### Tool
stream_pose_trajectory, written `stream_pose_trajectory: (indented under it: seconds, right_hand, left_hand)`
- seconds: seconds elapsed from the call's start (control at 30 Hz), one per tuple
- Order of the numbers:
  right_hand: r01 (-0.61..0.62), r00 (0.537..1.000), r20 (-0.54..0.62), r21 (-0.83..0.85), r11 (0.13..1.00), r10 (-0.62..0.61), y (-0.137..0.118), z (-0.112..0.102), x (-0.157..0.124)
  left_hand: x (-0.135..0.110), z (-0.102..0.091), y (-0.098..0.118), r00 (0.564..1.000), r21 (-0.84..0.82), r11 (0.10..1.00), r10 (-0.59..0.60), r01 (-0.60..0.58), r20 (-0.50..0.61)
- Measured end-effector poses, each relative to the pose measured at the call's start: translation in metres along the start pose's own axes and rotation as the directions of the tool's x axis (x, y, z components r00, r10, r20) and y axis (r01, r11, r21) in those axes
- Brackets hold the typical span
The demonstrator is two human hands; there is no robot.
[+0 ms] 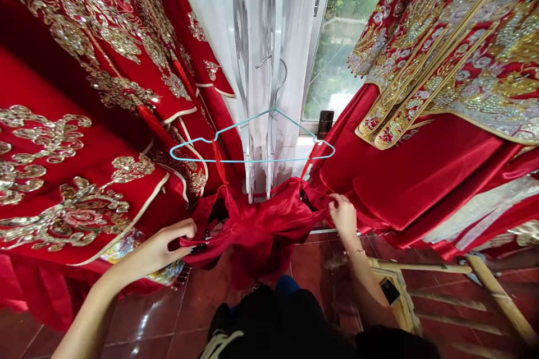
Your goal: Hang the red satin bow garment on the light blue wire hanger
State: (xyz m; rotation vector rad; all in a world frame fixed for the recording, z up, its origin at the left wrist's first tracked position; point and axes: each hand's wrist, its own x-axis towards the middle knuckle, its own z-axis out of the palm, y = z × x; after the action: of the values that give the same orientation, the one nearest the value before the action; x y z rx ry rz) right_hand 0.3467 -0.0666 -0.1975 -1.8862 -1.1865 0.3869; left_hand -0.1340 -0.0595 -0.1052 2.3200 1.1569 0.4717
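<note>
Below the pale blue wire hanger (pixel 252 160), which carries nothing yet, a red satin garment (pixel 256 230) is held bunched, not yet on it. The right grip (pixel 343 216) pinches the garment's edge between its fingertips; the left grip (pixel 166 247), curled and partly open, sits at the opposite edge near small black fastenings (pixel 197 248), though I cannot tell whether it has hold. Gold-embroidered red robes (pixel 455 50) hang either side of the hanger, and a dark bottle (pixel 325 124) stands beyond it on the windowsill (pixel 309 130).
</note>
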Motion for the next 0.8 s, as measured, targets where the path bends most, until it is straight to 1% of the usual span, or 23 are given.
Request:
stream_pose_trajectory:
  seconds: [0.03, 0.07, 0.1, 0.13, 0.17, 0.2, 0.23, 0.27, 0.3, 0.33, 0.37, 0.4, 0.43, 0.47, 0.5, 0.53, 0.57, 0.6, 0.63, 0.67, 0.73, 0.77, 0.8]
  right_hand:
    - [0.004, 0.999, -0.045, -0.127, 0.992, -0.01, 0.001, -0.002, 0.0]
    - [-0.012, 0.998, -0.068, -0.192, 0.981, -0.001, 0.001, -0.004, 0.001]
    - [-0.04, 0.998, -0.064, -0.173, 0.984, 0.029, 0.003, -0.007, 0.003]
    - [-0.069, 0.997, -0.036, -0.088, 0.994, 0.066, 0.004, -0.009, 0.005]
    - [-0.098, 0.995, 0.012, 0.033, 0.995, 0.097, 0.006, -0.01, 0.008]
    - [-0.124, 0.991, 0.071, 0.156, 0.98, 0.114, 0.008, -0.011, 0.011]
    - [-0.141, 0.985, 0.13, 0.254, 0.957, 0.111, 0.009, -0.012, 0.013]
    - [-0.155, 0.978, 0.183, 0.34, 0.927, 0.097, 0.01, -0.012, 0.015]
    - [-0.178, 0.969, 0.231, 0.426, 0.887, 0.084, 0.011, -0.011, 0.015]
    - [-0.219, 0.956, 0.283, 0.519, 0.826, 0.076, 0.012, -0.009, 0.014]
    - [-0.284, 0.937, 0.343, 0.62, 0.731, 0.073, 0.012, -0.006, 0.011]
    - [-0.358, 0.913, 0.402, 0.703, 0.615, 0.072, 0.014, -0.003, 0.007]
    - [-0.423, 0.89, 0.45, 0.752, 0.506, 0.075, 0.016, 0.0, 0.002]
    - [-0.46, 0.876, 0.474, 0.772, 0.439, 0.084, 0.019, 0.004, -0.004]
    - [-0.465, 0.877, 0.47, 0.776, 0.426, 0.101, 0.023, 0.007, -0.01]
    - [-0.453, 0.885, 0.451, 0.777, 0.437, 0.116, 0.028, 0.01, -0.016]
    - [-0.428, 0.899, 0.416, 0.774, 0.466, 0.134, 0.034, 0.013, -0.022]
    - [-0.397, 0.915, 0.37, 0.761, 0.513, 0.16, 0.038, 0.014, -0.026]
    - [-0.364, 0.93, 0.314, 0.733, 0.575, 0.19, 0.043, 0.015, -0.03]
    - [-0.334, 0.943, 0.25, 0.689, 0.643, 0.222, 0.045, 0.015, -0.032]
    - [-0.286, 0.957, 0.13, 0.587, 0.757, 0.26, 0.045, 0.012, -0.035]
    - [-0.27, 0.961, 0.105, 0.57, 0.776, 0.257, 0.043, 0.01, -0.036]
    - [-0.264, 0.963, 0.122, 0.603, 0.753, 0.24, 0.038, 0.008, -0.036]
  left_hand:
    - [0.0, 0.002, -0.001, 1.0, 0.004, 1.0, -0.007, 0.007, -0.026]
    - [0.001, 0.004, 0.0, 0.996, 0.022, 0.999, -0.021, 0.024, -0.09]
    - [0.002, 0.007, 0.002, 0.981, 0.045, 0.998, -0.039, 0.048, -0.19]
    - [0.003, 0.009, 0.005, 0.946, 0.067, 0.995, -0.055, 0.08, -0.318]
    - [0.005, 0.012, 0.009, 0.888, 0.084, 0.99, -0.065, 0.116, -0.455]
    - [0.007, 0.015, 0.015, 0.803, 0.091, 0.983, -0.074, 0.158, -0.591]
    - [0.009, 0.018, 0.021, 0.711, 0.081, 0.976, -0.089, 0.202, -0.698]
    - [0.011, 0.021, 0.026, 0.637, 0.051, 0.967, -0.124, 0.249, -0.761]
    - [0.012, 0.024, 0.031, 0.584, -0.006, 0.955, -0.187, 0.297, -0.79]
    - [0.013, 0.026, 0.034, 0.545, -0.09, 0.936, -0.275, 0.341, -0.792]
    - [0.013, 0.03, 0.036, 0.52, -0.199, 0.908, -0.379, 0.368, -0.766]
    - [0.012, 0.033, 0.037, 0.501, -0.322, 0.871, -0.48, 0.371, -0.72]
    - [0.012, 0.036, 0.036, 0.473, -0.45, 0.824, -0.567, 0.346, -0.675]
    - [0.012, 0.04, 0.036, 0.439, -0.565, 0.772, -0.632, 0.291, -0.638]
    - [0.012, 0.043, 0.035, 0.415, -0.655, 0.722, -0.678, 0.222, -0.607]
    - [0.012, 0.047, 0.035, 0.402, -0.717, 0.679, -0.707, 0.157, -0.582]
    - [0.013, 0.05, 0.035, 0.396, -0.756, 0.645, -0.726, 0.109, -0.563]
    - [0.014, 0.053, 0.037, 0.392, -0.778, 0.624, -0.736, 0.077, -0.552]
    - [0.016, 0.055, 0.038, 0.374, -0.783, 0.62, -0.738, 0.05, -0.561]
    - [0.018, 0.058, 0.041, 0.341, -0.776, 0.631, -0.734, 0.021, -0.587]
    - [0.024, 0.062, 0.044, 0.257, -0.737, 0.675, -0.706, -0.04, -0.66]
    - [0.027, 0.062, 0.045, 0.227, -0.709, 0.703, -0.682, -0.062, -0.696]
    - [0.031, 0.062, 0.044, 0.209, -0.679, 0.731, -0.655, -0.071, -0.726]
